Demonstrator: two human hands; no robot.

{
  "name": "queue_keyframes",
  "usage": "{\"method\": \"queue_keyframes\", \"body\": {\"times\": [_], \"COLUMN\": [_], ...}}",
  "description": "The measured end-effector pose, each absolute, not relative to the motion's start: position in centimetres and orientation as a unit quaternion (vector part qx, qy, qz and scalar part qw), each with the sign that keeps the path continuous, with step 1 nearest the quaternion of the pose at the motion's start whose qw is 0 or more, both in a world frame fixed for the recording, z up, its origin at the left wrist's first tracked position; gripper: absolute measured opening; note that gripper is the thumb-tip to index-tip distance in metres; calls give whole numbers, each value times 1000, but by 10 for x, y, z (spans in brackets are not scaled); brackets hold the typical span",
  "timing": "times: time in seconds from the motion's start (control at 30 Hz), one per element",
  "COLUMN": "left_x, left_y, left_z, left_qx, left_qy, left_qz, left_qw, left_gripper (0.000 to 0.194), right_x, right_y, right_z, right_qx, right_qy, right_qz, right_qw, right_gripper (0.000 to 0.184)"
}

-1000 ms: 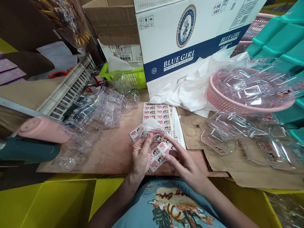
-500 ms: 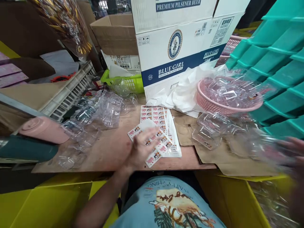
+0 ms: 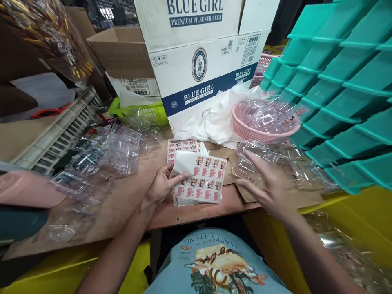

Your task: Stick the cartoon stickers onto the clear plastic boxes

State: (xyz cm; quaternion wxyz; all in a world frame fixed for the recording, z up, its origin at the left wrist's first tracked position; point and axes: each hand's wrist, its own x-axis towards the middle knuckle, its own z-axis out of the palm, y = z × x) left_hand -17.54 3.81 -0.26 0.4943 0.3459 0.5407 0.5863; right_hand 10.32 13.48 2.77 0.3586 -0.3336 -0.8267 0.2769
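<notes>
Left fingers (image 3: 179, 178) clamp the sticker sheet (image 3: 203, 185) by its left edge; right fingers (image 3: 261, 165) spread apart nearby.

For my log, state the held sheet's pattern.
The sheet: rows of cartoon animals and pink print; head view.

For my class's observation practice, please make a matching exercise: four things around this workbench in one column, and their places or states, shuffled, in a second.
Column 1
1. Top sticker sheet
2. Round pink basket
3. Teal bins
4. Lime-green basket

Column 2
A. Stacked at the picture's right
B. Beside the left edge of the large white carton
C. Held by the left hand
D. Heaped with clear plastic pieces

Pairs: 1-C, 2-D, 3-A, 4-B
</notes>
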Motion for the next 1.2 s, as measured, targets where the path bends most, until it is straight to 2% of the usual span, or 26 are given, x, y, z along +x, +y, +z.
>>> {"method": "queue_keyframes", "body": {"times": [0.07,0.13,0.2,0.23,0.3,0.37,0.43,0.57,0.73,0.9,0.97,1.1,1.2], "left_x": [-169,-174,-184,-190,-198,-201,-197,-184,-173,-187,-193,-187,-175], "left_y": [29,23,19,19,21,25,28,31,33,33,34,39,41], "left_z": [6,14,19,20,18,11,1,-13,-20,-33,-37,-32,-24], "left_qx": [315,303,304,303,285,257,229,196,209,168,150,162,173], "left_qy": [518,501,502,511,528,524,501,469,487,502,499,465,445], "left_qz": [618,625,621,621,632,655,683,718,721,728,728,723,718], "left_qw": [501,517,519,512,490,481,480,475,446,436,447,485,507], "left_gripper": [39,40,37,32,24,22,23,20,26,21,20,20,23], "right_x": [69,34,3,-9,-29,-41,-49,-60,-67,-57,-52,-55,-61], "right_y": [154,174,187,190,186,174,158,134,141,173,178,161,144], "right_z": [28,33,43,47,54,52,42,10,-6,-1,1,-3,-10], "right_qx": [-292,-224,-161,-144,-143,-163,-167,-157,-175,-295,-307,-215,-197], "right_qy": [-837,-852,-880,-898,-932,-938,-925,-898,-854,-723,-718,-824,-835], "right_qz": [352,422,429,401,295,172,117,185,315,475,465,360,343], "right_qw": [299,212,127,113,154,254,321,368,375,406,416,381,383], "right_gripper": [64,48,33,28,27,21,12,19,24,24,22,13,15]}}
